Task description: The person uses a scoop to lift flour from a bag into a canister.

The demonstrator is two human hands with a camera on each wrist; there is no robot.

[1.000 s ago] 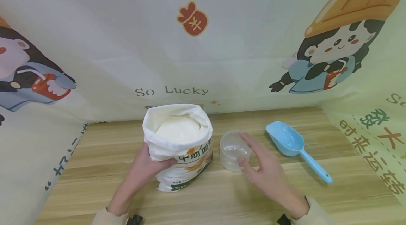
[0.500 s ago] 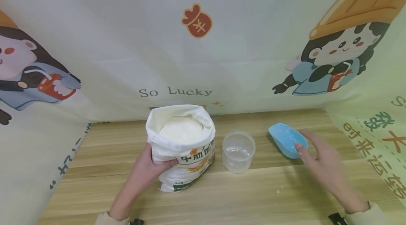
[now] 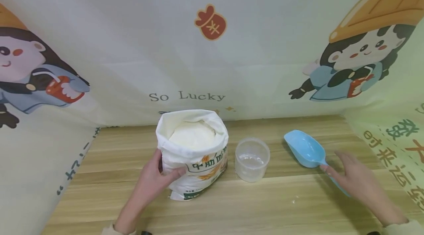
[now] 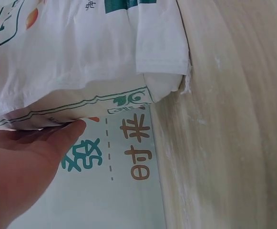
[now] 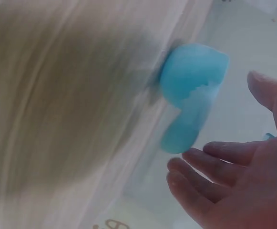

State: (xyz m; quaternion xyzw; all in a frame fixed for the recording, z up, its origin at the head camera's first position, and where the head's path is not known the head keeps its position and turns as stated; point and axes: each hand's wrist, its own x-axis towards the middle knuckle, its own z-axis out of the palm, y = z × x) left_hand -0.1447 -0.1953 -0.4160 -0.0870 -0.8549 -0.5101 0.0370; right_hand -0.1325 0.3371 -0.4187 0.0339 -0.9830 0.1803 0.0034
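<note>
A white flour bag [image 3: 198, 165], its top rolled down and full of white flour [image 3: 193, 134], stands left of centre on the table. My left hand [image 3: 154, 176] grips its left side, thumb on the front; the left wrist view has fingers [image 4: 57, 138] against the bag too. On the right lies a light-blue scoop [image 3: 306, 150], handle towards me. Over that handle is my right hand [image 3: 359, 180], thumb near the neck, partly hiding it. In the right wrist view its fingers [image 5: 214, 167] are spread and relaxed beside the scoop [image 5: 195, 76], not wrapped round it.
A clear round plastic tub [image 3: 252, 159] stands between the bag and the scoop. Small white specks [image 3: 293, 202] lie on the wooden table [image 3: 251, 209]. Printed cloth [image 3: 149, 43] walls the table at the back and both sides.
My right hand has left the plastic tub and moved right to the scoop's handle, its thumb passing the bowl. The left hand stays on the flour bag; the view shifts slightly.
</note>
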